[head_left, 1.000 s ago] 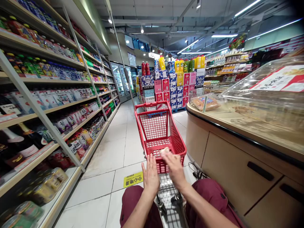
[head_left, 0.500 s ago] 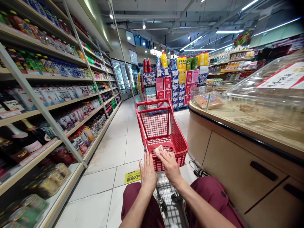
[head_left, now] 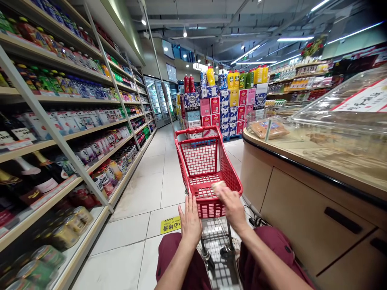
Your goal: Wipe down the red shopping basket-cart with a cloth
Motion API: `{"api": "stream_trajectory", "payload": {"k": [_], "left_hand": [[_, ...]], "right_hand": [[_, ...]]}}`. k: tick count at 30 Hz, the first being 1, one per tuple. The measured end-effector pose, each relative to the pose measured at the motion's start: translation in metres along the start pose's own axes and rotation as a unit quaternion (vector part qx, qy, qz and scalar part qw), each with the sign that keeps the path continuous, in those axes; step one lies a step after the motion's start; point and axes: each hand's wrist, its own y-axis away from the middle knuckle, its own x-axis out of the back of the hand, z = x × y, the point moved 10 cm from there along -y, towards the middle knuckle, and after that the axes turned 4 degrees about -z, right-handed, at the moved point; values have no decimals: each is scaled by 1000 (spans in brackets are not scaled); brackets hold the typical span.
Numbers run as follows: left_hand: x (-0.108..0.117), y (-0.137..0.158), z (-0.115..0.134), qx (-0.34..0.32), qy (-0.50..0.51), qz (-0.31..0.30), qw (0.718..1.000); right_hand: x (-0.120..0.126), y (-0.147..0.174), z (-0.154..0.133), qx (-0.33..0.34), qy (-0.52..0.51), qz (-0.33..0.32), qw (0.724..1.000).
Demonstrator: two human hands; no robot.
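A red plastic shopping cart stands in front of my knees, and its basket holds nothing that I can see. My left hand is at the basket's near left corner, fingers stretched out and laid against the rim. Over the near rim, toward the right, my right hand is closed around a pale crumpled wad, which looks like a tissue or cloth. Motion blurs the wad and the fingertips, and the hand hides part of it.
Drink shelves line the left side. On the right is a wooden counter with clear covers and packaged food. Stacked drink cartons stand ahead. A yellow floor sticker and black cables are near the cart.
My right hand has slid to the right along the cart's near rim with the pale wad. My left hand stays at the left corner. The whole view has shifted slightly.
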Motion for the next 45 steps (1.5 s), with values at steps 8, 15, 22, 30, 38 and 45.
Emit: {"api": "stream_trajectory", "payload": {"k": [8,15,22,30,38,45], "left_hand": [[1,0,1,8,-1,11,1000],[2,0,5,6,4,13,1000],[4,-3,15,-25,-12,8,1000],[1,-2,9,-5,-19,3,1000],[0,-1,9,-23,-20,14,999],[1,1,10,-56,-40,31,997]], "right_hand": [[-8,-5,-41,37,-19,-18,999],[20,2,44,-90,39,29,995],[-11,-6,-27,30,-23,-27,999],[9,0,17,-66,-32,8,997],[3,-22,-9,-123,-128,39,983],[-12,-9,1,38,52,-135,989]]}}
